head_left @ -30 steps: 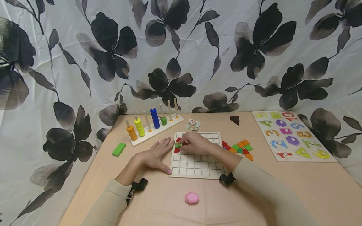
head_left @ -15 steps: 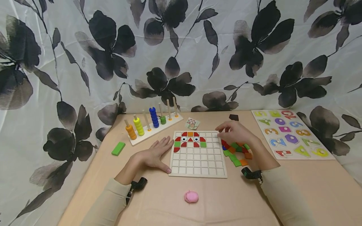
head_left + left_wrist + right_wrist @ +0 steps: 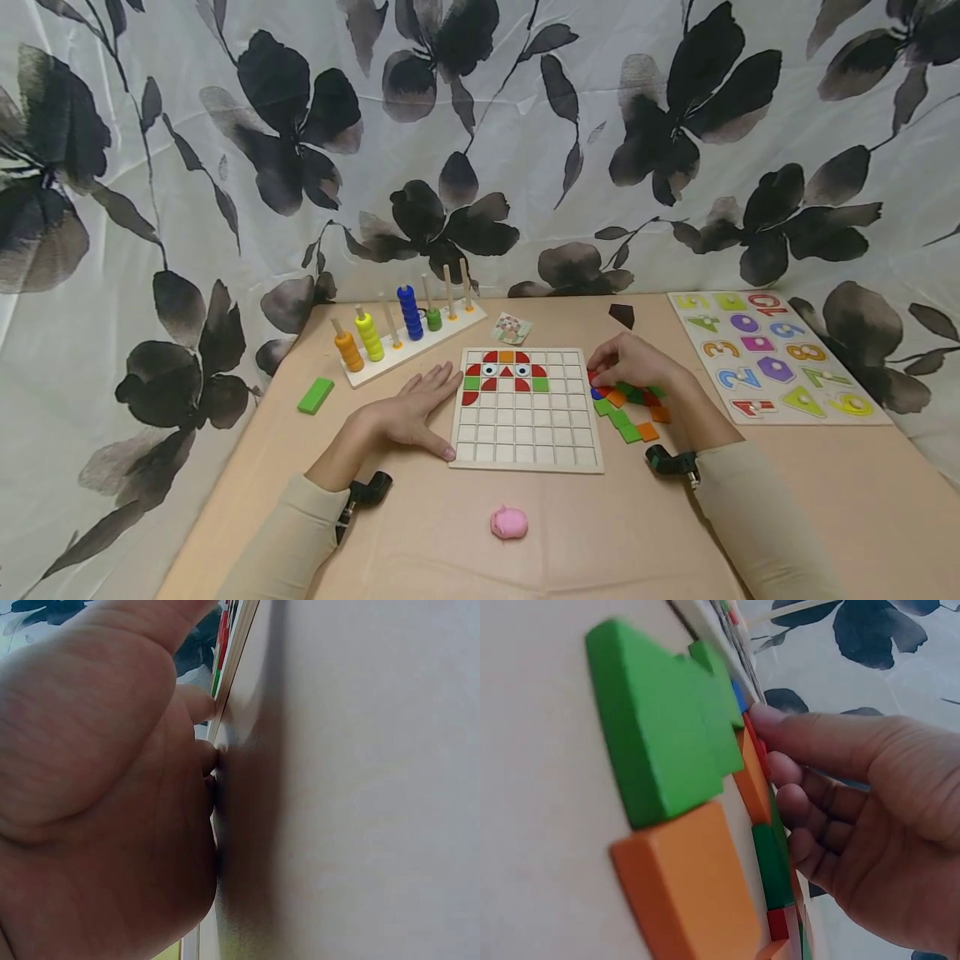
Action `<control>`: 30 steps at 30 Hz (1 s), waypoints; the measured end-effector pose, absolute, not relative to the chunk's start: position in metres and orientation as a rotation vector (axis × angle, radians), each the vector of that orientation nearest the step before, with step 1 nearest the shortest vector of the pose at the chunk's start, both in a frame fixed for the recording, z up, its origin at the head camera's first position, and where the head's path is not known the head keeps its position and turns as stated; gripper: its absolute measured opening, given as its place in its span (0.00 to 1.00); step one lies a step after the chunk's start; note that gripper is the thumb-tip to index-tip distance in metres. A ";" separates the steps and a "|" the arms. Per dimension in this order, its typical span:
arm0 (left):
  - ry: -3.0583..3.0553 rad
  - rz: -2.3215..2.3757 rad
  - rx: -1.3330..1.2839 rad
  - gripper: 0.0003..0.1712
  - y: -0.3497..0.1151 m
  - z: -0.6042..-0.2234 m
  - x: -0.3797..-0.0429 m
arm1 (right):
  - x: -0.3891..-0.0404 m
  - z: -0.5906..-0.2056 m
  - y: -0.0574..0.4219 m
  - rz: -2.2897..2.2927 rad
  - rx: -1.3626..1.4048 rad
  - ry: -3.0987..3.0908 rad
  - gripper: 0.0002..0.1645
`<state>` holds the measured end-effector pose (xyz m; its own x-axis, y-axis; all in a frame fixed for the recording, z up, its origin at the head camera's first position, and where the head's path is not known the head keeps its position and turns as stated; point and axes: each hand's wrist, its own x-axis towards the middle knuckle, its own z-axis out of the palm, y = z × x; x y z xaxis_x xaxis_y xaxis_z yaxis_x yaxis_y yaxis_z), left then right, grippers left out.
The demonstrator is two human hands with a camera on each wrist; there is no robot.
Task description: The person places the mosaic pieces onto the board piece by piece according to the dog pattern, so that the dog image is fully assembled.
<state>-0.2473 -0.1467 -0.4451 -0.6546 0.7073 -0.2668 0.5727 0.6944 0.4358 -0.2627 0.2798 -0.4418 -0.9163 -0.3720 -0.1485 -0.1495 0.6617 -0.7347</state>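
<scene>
My left hand point(image 3: 412, 417) lies spread with its thumb and fingertips at the left edge of a white gridded board point(image 3: 525, 433). Coloured tiles at the top left of the board form a face with two round eyes; a red tile point(image 3: 470, 398) sits lowest there. My right hand point(image 3: 636, 362) is at the loose pile beside the board's right edge. Its thumb and bent index finger pinch a small red tile point(image 3: 758, 746), mostly hidden by the fingertips. Green tiles point(image 3: 660, 727) and an orange tile point(image 3: 682, 885) lie closer to the right wrist camera.
A peg stacker with coloured rings point(image 3: 411, 312) stands at the back left, a green block point(image 3: 315, 396) near it. Behind the board lie a picture card point(image 3: 512, 328) and a dark piece point(image 3: 621, 315). A number puzzle point(image 3: 780, 358) is at right, a pink lump point(image 3: 509, 522) in front.
My right hand has left the board's tiles and moved right, then down to the loose pile, closing at a red tile. The left hand stays at the board's edge.
</scene>
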 end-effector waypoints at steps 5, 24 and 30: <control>2.492 0.438 0.995 0.74 -0.147 -0.446 -0.248 | -0.264 -0.444 0.280 -1.124 -0.442 2.589 0.12; 2.500 0.421 0.985 0.74 -0.147 -0.444 -0.244 | -0.264 -0.414 0.251 -1.492 -0.639 2.698 0.08; 2.495 0.422 0.996 0.74 -0.148 -0.445 -0.245 | -0.269 -0.411 0.194 -1.431 -0.782 2.581 0.08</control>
<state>-0.2446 -0.1483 -0.4445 -0.6558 0.7061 -0.2672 0.5788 0.6975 0.4225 -0.2693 0.1944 -0.4114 -0.8650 -0.4738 0.1652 -0.3911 0.4304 -0.8135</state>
